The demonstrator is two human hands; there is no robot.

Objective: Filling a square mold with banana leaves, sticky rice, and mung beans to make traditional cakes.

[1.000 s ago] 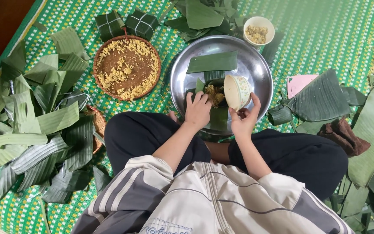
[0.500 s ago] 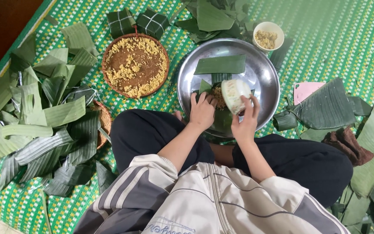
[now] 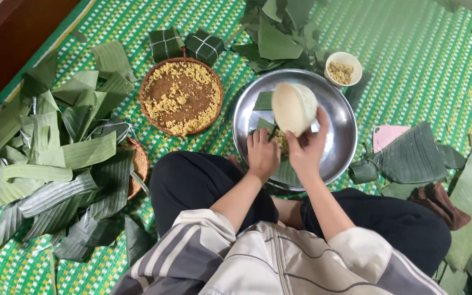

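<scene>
My right hand [image 3: 308, 147] grips a pale round bowl [image 3: 293, 107] and tips it upside down over the big metal tray [image 3: 338, 124]. Under the bowl, yellow filling [image 3: 282, 140] lies on green leaves inside the tray. My left hand [image 3: 261, 154] rests palm down on those leaves beside the filling, fingers together. A cut leaf piece [image 3: 264, 101] lies at the tray's far side. I sit cross-legged in dark trousers right behind the tray.
A round woven basket [image 3: 181, 96] of yellow crumbs stands left of the tray, with two tied leaf parcels [image 3: 186, 45] behind it. A small white bowl [image 3: 343, 69] of filling sits at the back right. Banana leaves [image 3: 50, 164] pile up left, more leaves [image 3: 411, 158] right, on a green mat.
My right hand has lifted the bowl and turned it over above the tray. The left hand stays on the leaves. The camera view has shifted slightly.
</scene>
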